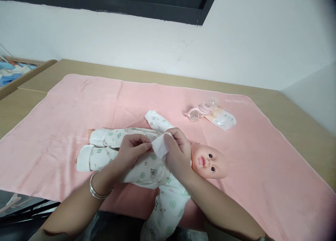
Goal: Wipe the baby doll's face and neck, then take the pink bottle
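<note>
Both the left hand [131, 150] and right hand [178, 153] pinched a white wipe [160, 147] over the doll [157, 164], seemingly its chest; light, even tension suited

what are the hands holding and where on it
Both hands pinch a small white wipe over the doll: the left hand grips its left edge, the right hand its upper right edge.
</note>
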`<state>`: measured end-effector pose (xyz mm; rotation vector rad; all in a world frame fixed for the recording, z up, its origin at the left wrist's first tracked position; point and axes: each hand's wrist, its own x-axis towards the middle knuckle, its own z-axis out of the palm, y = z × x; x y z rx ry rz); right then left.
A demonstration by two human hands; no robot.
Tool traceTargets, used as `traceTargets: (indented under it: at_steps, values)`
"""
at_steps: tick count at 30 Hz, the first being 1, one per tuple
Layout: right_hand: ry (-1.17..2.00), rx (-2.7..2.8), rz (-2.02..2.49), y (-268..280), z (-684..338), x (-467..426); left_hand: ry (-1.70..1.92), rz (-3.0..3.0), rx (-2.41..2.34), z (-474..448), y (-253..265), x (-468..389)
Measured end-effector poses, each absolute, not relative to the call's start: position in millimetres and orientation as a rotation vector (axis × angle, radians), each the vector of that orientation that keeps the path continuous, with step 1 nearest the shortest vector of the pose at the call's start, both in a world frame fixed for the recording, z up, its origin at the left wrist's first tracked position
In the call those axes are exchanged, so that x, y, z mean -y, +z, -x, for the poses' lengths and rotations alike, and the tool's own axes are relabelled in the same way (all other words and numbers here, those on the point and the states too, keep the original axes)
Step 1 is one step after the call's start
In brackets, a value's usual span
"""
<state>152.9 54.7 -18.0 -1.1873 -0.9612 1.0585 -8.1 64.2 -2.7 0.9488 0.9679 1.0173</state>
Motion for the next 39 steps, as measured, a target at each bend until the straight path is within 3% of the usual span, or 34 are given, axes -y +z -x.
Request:
traceTargets:
  at_steps: [14,22,39]
  values:
    - [1.054,0.928,1.132,-25,-155,-59,1.097,-0.943,-0.787,8,-15,-69]
    - [1.024,0.963,1.144,-19,-153,-58,1.059,-1.026,-0.998,7,-6,-68]
    - [1.025,1.126,1.222,-18,-154,-59,1.003,-0.992,-0.923,8,-5,-62]
